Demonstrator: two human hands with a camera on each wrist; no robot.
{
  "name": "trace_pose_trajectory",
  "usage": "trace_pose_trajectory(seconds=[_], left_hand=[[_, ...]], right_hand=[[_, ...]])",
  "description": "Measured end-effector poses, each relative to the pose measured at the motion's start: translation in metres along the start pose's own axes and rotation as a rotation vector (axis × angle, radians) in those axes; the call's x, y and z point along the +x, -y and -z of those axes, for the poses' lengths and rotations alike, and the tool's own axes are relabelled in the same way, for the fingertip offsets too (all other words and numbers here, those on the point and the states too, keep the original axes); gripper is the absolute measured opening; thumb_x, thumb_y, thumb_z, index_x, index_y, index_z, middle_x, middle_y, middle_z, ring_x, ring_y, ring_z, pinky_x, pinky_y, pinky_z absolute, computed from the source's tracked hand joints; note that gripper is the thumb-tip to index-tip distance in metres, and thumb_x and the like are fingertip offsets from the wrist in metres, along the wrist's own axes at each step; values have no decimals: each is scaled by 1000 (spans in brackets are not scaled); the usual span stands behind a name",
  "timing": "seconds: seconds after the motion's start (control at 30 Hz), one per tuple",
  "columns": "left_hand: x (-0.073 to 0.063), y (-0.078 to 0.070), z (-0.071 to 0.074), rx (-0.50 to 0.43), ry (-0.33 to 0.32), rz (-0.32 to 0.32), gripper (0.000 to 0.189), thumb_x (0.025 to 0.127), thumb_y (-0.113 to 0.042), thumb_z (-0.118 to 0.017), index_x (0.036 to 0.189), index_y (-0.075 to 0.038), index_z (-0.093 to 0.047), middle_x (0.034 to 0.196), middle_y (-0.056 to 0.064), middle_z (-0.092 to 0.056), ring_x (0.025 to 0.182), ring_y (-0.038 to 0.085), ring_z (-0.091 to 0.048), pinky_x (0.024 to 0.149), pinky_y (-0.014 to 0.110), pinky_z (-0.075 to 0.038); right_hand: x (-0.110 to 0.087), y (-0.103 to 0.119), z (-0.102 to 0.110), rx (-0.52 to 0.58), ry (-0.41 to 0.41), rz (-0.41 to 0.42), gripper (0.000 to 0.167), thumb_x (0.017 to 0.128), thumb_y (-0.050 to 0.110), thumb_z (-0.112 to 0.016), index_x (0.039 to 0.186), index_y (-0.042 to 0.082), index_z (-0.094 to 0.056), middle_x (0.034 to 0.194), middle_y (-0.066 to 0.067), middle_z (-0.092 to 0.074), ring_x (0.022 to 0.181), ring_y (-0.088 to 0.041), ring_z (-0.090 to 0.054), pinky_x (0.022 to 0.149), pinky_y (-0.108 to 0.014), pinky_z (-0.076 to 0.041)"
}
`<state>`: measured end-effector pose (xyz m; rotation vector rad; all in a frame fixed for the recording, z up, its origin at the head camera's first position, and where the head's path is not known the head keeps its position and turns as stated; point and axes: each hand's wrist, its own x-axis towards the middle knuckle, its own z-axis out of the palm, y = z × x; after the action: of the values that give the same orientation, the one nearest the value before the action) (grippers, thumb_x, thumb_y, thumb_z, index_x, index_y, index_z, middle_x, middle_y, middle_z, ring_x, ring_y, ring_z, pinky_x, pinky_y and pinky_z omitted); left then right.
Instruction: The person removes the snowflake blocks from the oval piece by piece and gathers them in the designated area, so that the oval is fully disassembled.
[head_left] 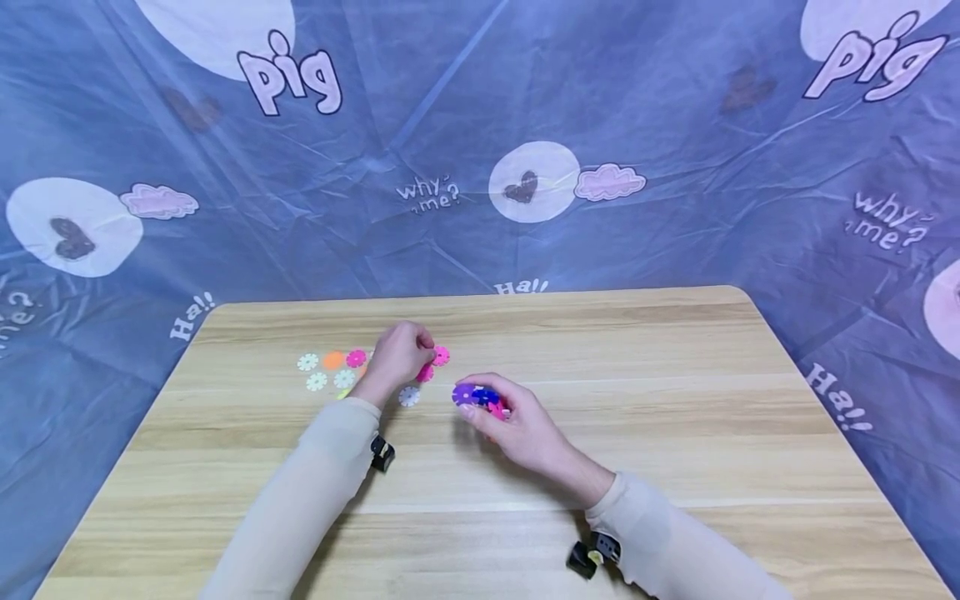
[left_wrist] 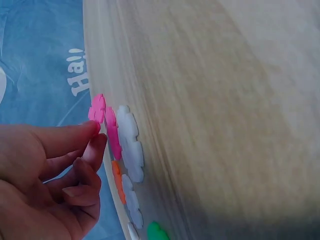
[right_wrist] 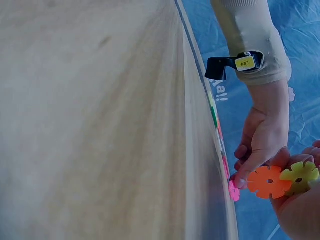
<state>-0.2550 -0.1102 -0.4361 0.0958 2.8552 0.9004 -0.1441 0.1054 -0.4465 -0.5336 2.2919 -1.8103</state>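
Observation:
Between thumb and fingertips my left hand (head_left: 397, 354) pinches a pink flower-shaped plastic disc (head_left: 442, 356), close to the tabletop. Just beside it a magenta disc (head_left: 426, 373) lies on the table, and a white disc (head_left: 408, 396) lies a little nearer. My right hand (head_left: 528, 425) grips a bunch of the same notched discs above the table. A purple disc (head_left: 465, 394) and a dark blue disc (head_left: 485, 397) show in the head view. In the right wrist view an orange disc (right_wrist: 270, 181) and a yellow disc (right_wrist: 300, 178) stick out of that bunch.
Left of my left hand lie white discs (head_left: 307, 362), an orange disc (head_left: 333, 360) and another magenta disc (head_left: 356, 358). A green disc (left_wrist: 158, 231) shows in the left wrist view. My left forearm covers part of the group. Blue printed cloth (head_left: 450, 242) hangs behind the wooden table (head_left: 637, 350).

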Motion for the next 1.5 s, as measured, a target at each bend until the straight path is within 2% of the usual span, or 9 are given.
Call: trace_pose_trajectory(seconds=[0.2,0.33,0.47,0.67,0.9,1.07,1.27,1.4,1.5], left_hand=[[-2,1,3,16,-20,-5,8,99,-6,-73,103,-3,-79,100,13,-77,90,27,-69,95,47,-58],[-12,3,10,-80,0,-16,11,101,-8,-71,107,-4,-78,95,11,-76,83,24,-70,87,43,-60],[-24,4,14,-198,25,-31,12,101,-10,-72,110,-3,-78,98,11,-77,84,23,-71,81,36,-62],[-40,10,17,-272,4,-103,10,101,-9,-73,105,-2,-79,94,13,-78,81,18,-67,73,28,-56],[-57,9,19,-341,29,-192,14,101,-12,-75,110,-3,-80,97,13,-79,81,17,-66,69,23,-55],[-71,5,21,-369,70,-250,16,101,-14,-75,112,-3,-80,99,10,-79,82,16,-66,71,24,-55],[-86,0,23,-415,183,-319,19,105,-17,-70,107,-1,-79,95,12,-76,78,19,-62,68,23,-52],[-93,-3,22,-444,249,-319,22,108,-19,-65,102,-3,-80,91,22,-72,69,12,-51,63,21,-45],[-96,-2,19,-485,277,-305,23,109,-18,-64,101,-3,-80,93,24,-73,72,12,-53,66,22,-47]], right_hand=[[0,1,0,6,1,4,37,104,16,-72,140,9,-66,112,-15,-73,67,-10,-61,58,-26,-56],[-1,1,0,17,3,-12,37,104,17,-71,141,10,-66,109,-15,-73,65,-15,-61,55,-26,-54],[-1,2,0,36,4,-23,37,105,17,-70,141,10,-65,104,-18,-73,61,-21,-60,50,-26,-51],[0,3,1,49,8,-30,38,105,19,-70,142,12,-64,101,-22,-71,61,-29,-59,46,-27,-51],[-1,2,3,68,4,-46,37,105,20,-70,141,13,-64,99,-25,-69,61,-26,-58,45,-28,-51],[-1,0,3,53,2,-28,36,105,19,-71,140,12,-65,111,-17,-72,65,-25,-60,49,-28,-52],[-4,2,3,38,4,-13,38,104,19,-72,140,11,-65,112,-14,-73,67,-40,-63,49,-35,-56],[-6,3,2,55,39,-6,39,104,18,-72,141,11,-63,108,-17,-74,66,-47,-62,49,-39,-57],[-7,5,2,65,73,-1,40,103,19,-73,141,12,-63,104,-17,-74,67,-47,-63,51,-41,-58]])
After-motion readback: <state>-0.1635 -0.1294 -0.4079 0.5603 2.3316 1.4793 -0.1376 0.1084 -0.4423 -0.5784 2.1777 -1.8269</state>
